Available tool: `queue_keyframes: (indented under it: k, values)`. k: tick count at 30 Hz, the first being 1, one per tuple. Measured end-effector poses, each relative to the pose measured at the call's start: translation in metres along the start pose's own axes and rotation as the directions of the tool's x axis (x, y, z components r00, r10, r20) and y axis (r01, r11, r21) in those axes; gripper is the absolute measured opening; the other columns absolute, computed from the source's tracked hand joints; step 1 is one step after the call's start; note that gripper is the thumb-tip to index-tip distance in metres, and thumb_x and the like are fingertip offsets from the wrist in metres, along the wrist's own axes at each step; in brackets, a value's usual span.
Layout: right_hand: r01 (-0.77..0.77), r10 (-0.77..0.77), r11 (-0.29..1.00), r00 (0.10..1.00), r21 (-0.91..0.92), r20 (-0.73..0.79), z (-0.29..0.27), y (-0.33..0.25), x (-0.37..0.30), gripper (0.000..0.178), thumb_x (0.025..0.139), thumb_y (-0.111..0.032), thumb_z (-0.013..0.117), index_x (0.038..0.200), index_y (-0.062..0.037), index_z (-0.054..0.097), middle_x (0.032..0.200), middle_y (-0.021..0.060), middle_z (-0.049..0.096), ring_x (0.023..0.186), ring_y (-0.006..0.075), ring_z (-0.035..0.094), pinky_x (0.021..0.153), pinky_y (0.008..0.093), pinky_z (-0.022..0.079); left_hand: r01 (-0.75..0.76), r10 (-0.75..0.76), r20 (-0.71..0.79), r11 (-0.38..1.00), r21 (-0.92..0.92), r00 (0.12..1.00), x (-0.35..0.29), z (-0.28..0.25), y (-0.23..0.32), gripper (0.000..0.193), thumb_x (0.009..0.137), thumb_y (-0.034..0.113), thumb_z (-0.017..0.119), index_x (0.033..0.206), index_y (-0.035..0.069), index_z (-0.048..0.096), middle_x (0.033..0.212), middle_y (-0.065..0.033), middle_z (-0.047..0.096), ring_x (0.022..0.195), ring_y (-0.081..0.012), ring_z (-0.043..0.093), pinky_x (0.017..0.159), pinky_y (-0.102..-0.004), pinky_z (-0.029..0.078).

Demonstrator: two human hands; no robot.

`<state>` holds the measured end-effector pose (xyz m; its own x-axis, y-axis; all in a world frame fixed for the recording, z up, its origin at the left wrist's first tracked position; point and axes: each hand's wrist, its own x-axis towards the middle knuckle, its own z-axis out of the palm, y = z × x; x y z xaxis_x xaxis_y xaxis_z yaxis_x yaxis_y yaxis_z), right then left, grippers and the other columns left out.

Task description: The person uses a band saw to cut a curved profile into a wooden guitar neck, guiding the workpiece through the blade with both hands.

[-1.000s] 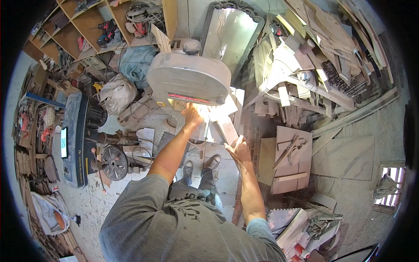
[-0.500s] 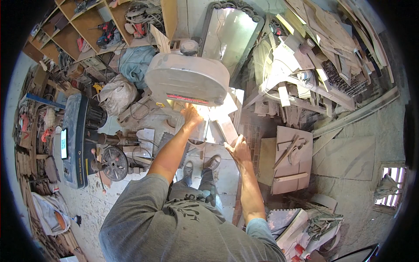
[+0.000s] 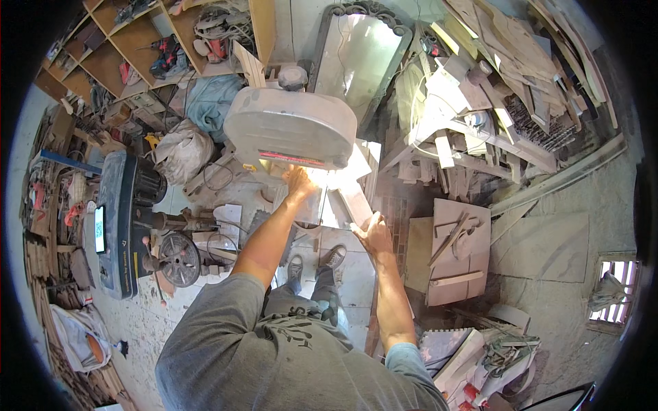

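A band saw with a rounded grey wheel housing (image 3: 291,123) stands in front of me, its table (image 3: 317,209) partly showing below. A pale wooden block (image 3: 355,203) lies slanted on the table, its far end lost in bright glare. My right hand (image 3: 375,238) grips the near end of the block, thumb along its side. Close under the housing, my left hand (image 3: 299,183) is at the left part of the table; glare and the housing hide its fingertips, and what it touches cannot be made out. The blade is hidden.
To the left stands a drill press (image 3: 123,226) with a black handwheel (image 3: 180,258). Shelves (image 3: 147,41) with power tools fill the far left. Wood offcuts (image 3: 528,75) are heaped at the far right. Flat boards (image 3: 456,253) with tools on them sit right of my arm.
The view has shifted very slightly. Both hands stay in nearly the same places, and the block shows no clear movement.
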<state>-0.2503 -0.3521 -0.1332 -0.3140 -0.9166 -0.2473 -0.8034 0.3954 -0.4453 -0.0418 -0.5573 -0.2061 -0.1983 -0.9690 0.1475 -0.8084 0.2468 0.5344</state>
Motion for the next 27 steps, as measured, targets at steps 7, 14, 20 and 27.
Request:
queue_keyframes:
  k: [7, 14, 20, 27]
  values:
    - [0.054, -0.054, 0.998, 0.999, 0.038, -0.009, -0.005, -0.003, 0.008, 0.082, 0.082, -0.056, 0.075, 0.119, 0.0113, 0.044, 0.103, 0.0372, 0.065, 0.095, 0.0509, 0.068, 0.078, 0.0546, 0.057, -0.009, 0.009, -0.036, 1.000, 0.006, 0.999, -0.002, -0.006, 0.007, 0.040, 0.075, 0.032, 0.072, 0.110, 0.015, 0.070, 0.110, -0.0110, 0.070, 0.112, -0.0388, 0.055, 0.079, -0.0598, 0.039]
    - [0.035, -0.031, 0.997, 0.998, 0.074, -0.049, -0.012, -0.006, 0.001, 0.068, 0.082, -0.049, 0.078, 0.105, 0.0084, 0.050, 0.095, 0.0345, 0.067, 0.091, 0.0511, 0.067, 0.077, 0.0531, 0.056, 0.040, -0.052, 0.235, 0.998, 0.054, 0.971, 0.010, 0.000, -0.022, 0.039, 0.078, 0.031, 0.070, 0.112, 0.012, 0.069, 0.114, -0.0157, 0.069, 0.114, -0.0394, 0.057, 0.087, -0.0562, 0.043]
    - [0.066, -0.060, 0.988, 0.997, 0.138, -0.049, -0.010, 0.004, -0.002, 0.061, 0.083, -0.045, 0.077, 0.102, 0.0072, 0.052, 0.090, 0.0318, 0.068, 0.089, 0.0487, 0.069, 0.077, 0.0523, 0.056, -0.024, 0.021, -0.020, 0.984, -0.177, 1.000, -0.002, -0.009, -0.024, 0.026, 0.089, 0.024, 0.059, 0.104, 0.007, 0.069, 0.108, -0.0179, 0.070, 0.107, -0.0412, 0.061, 0.088, -0.0522, 0.047]
    - [-0.032, 0.033, 0.999, 0.998, 0.019, -0.049, -0.010, 0.013, -0.031, 0.064, 0.081, -0.046, 0.078, 0.104, 0.0082, 0.053, 0.094, 0.0306, 0.069, 0.092, 0.0474, 0.069, 0.078, 0.0521, 0.056, -0.033, 0.045, 0.025, 0.937, -0.347, 0.999, -0.028, -0.038, -0.013, 0.029, 0.093, 0.013, 0.058, 0.118, 0.001, 0.065, 0.123, -0.0218, 0.065, 0.114, -0.0419, 0.060, 0.099, -0.0487, 0.047]
